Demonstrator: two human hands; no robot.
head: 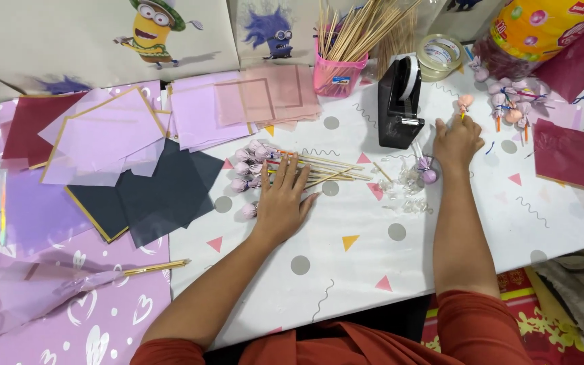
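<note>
My left hand [283,198] lies flat, fingers spread, on a bunch of wooden skewers [326,170] tipped with lilac wrapped balls [247,164] in the middle of the table. My right hand [456,140] rests further right, pinching a small stick with a peach wrapped ball [466,103] at its top. Beside that hand lie a single lilac wrapped ball [429,176] and some clear plastic wrappers [403,191]. A black tape dispenser [400,101] stands just left of my right hand.
Lilac, pink, maroon and dark grey paper sheets [136,155] cover the left side. A pink cup of skewers [338,71], tape rolls [441,54], finished wrapped sticks [512,101], a maroon sheet [568,157] and a wrapped lilac cone [49,287] lie around the white patterned tablecloth [373,270].
</note>
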